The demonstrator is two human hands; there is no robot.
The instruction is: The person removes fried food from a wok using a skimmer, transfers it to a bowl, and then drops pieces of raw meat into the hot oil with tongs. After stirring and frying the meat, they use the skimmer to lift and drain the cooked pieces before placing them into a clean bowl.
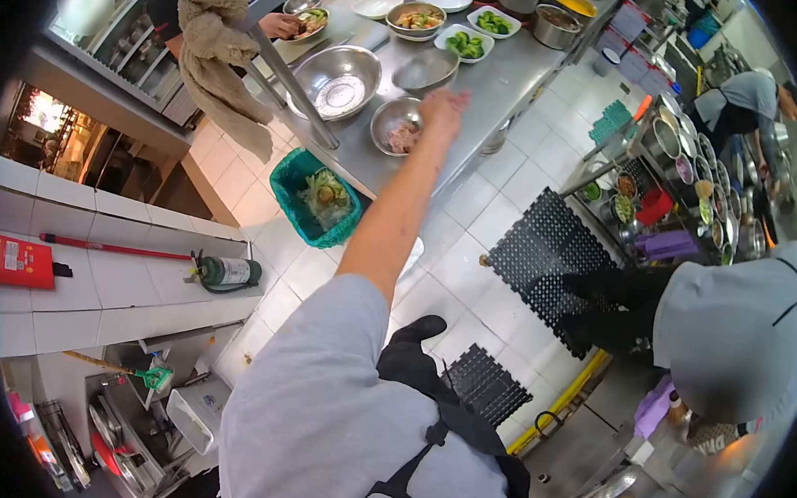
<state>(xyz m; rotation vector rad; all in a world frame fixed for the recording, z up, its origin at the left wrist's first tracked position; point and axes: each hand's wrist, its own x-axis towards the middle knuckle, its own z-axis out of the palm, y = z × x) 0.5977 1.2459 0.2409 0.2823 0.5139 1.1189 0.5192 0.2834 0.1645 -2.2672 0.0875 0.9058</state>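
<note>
My left arm reaches out over the steel counter [507, 70], with the grey sleeve ending above the elbow. My left hand [444, 113] is open beside the right rim of a small steel bowl [389, 113]. Its fingers stretch off to the right and hold nothing. Pieces of pale pink raw meat [404, 138] lie in that bowl. Just behind my hand sits another steel bowl [426, 68], and a larger shiny bowl [335, 82] stands to the left. My right hand is out of view.
Another person's hand [279, 26] is at a food bowl [312, 23] at back left. Broccoli plates [465, 44] stand behind. A green-lined bin [291, 198] holds scraps below the counter. Black mats [551, 257] lie on the floor; a co-worker [729, 311] bends at right.
</note>
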